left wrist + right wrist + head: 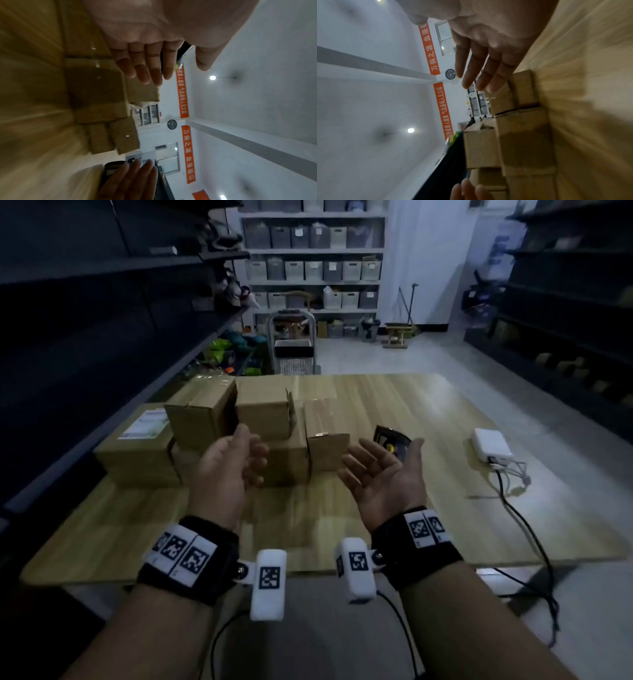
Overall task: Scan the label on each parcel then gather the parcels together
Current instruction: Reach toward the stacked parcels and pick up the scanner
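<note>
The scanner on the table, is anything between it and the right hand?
Nothing visible. The scanner lies on the table just beyond the open right hand, whose fingers hold nothing. The parcels sit left of it.

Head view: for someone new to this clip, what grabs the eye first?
Two bare hands, the left hand and right hand, hover open and empty above the wooden table. Just beyond them sits a tight cluster of cardboard parcels at the table's far left, with a dark handheld scanner lying behind the right fingertips.
</note>
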Tool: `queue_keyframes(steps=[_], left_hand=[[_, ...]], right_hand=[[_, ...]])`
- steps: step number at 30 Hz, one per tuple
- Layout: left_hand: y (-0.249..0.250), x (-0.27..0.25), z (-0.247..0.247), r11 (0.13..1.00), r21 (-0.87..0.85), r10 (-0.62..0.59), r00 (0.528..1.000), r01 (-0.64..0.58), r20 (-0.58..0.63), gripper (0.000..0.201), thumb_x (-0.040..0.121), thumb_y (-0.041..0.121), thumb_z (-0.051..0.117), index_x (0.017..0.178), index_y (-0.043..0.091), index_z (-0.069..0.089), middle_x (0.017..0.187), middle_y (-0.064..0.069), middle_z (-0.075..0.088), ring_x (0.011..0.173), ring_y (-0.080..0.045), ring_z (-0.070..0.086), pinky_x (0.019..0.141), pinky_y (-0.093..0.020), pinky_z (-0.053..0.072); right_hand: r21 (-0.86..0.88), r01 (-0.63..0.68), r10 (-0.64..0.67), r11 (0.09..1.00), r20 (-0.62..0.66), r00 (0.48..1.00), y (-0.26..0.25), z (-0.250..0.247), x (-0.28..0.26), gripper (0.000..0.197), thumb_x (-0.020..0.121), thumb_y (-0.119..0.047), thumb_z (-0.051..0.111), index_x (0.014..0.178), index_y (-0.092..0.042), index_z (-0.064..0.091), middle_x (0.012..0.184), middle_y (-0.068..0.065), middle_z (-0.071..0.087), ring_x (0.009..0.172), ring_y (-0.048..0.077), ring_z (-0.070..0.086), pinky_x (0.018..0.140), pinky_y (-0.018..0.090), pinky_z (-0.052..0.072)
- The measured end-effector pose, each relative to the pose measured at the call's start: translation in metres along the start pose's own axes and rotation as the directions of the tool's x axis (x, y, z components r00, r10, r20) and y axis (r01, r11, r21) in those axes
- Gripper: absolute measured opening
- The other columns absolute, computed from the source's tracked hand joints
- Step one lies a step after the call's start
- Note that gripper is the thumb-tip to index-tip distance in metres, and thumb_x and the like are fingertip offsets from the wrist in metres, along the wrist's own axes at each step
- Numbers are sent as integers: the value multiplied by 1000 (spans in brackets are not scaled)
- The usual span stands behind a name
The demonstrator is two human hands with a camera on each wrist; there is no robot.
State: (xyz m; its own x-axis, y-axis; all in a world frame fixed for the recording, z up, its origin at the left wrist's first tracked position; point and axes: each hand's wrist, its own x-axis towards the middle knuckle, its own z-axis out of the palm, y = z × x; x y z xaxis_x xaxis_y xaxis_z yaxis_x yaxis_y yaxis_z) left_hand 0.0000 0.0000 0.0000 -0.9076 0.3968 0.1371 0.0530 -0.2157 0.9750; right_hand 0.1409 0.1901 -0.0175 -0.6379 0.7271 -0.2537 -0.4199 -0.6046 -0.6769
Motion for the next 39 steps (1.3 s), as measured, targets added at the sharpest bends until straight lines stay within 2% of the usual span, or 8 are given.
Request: queue_keyframes(steps=[3, 7, 13, 18, 22, 26, 32, 39], left_hand=[[-23, -6, -7, 995, -19, -104, 993, 103, -49, 44, 104, 60, 62, 106, 19, 77, 98, -6, 82, 88, -23, 72, 73, -40, 54], [-63, -3, -8, 960, -105, -264, 963, 258, -52, 44, 105, 55, 64, 103, 12, 75, 84, -7, 77, 76, -22, 67, 64, -35, 52], [-89, 5, -10, 935, -243, -289, 952, 258, -102, 38, 108, 45, 64, 102, 8, 71, 82, -10, 75, 76, -23, 70, 73, -37, 58], [-84, 12, -15, 873, -337, -402, 911, 353, -88, 48, 106, 55, 62, 105, 8, 70, 90, -14, 75, 80, -25, 72, 73, -38, 60], [-80, 2, -13, 896, -317, -355, 930, 310, -93, 44, 109, 50, 60, 105, 7, 69, 87, -13, 75, 80, -25, 72, 80, -40, 61], [-80, -4, -13, 913, -312, -309, 945, 264, -106, 43, 109, 48, 61, 106, 6, 69, 86, -13, 75, 76, -24, 72, 80, -41, 59], [-74, -9, -12, 911, -319, -302, 949, 260, -91, 40, 111, 44, 58, 104, 5, 68, 88, -15, 73, 80, -27, 69, 82, -41, 58], [-83, -1, -15, 914, -301, -313, 945, 273, -94, 44, 108, 48, 62, 109, 4, 70, 92, -18, 76, 76, -25, 75, 79, -41, 62]], right_hand=[[-74, -37, 30, 997, -88, 996, 14, -13, -5, 95, 93, -86, 37, 121, -3, 74, 119, 22, 78, 97, 32, 73, 88, 44, 54], [-55, -42, 31, 998, -175, 984, 30, -33, 4, 93, 95, -81, 42, 123, 3, 70, 100, 23, 74, 94, 37, 74, 91, 48, 57], [-147, -17, -8, 989, -166, 986, 35, -27, 22, 90, 93, -83, 44, 114, 0, 72, 95, 21, 73, 96, 39, 75, 84, 46, 60], [-137, -6, -18, 991, -169, 985, 38, -30, 27, 89, 93, -83, 42, 109, -1, 72, 89, 19, 74, 90, 37, 76, 80, 44, 59], [-88, 5, -20, 996, -163, 986, 39, -30, 25, 87, 95, -81, 44, 106, 0, 72, 85, 19, 73, 86, 37, 74, 84, 48, 62], [-43, 13, -20, 999, -150, 989, 40, -32, 23, 84, 96, -78, 46, 107, 1, 72, 91, 19, 71, 97, 39, 71, 97, 53, 60], [114, -10, 24, 993, -119, 993, 36, -36, 29, 85, 98, -76, 45, 124, 2, 66, 129, 25, 67, 121, 43, 66, 109, 60, 53], [160, -8, 27, 987, -116, 993, 36, -39, 27, 76, 99, -70, 51, 125, 0, 64, 129, 25, 67, 121, 41, 66, 110, 60, 51]])
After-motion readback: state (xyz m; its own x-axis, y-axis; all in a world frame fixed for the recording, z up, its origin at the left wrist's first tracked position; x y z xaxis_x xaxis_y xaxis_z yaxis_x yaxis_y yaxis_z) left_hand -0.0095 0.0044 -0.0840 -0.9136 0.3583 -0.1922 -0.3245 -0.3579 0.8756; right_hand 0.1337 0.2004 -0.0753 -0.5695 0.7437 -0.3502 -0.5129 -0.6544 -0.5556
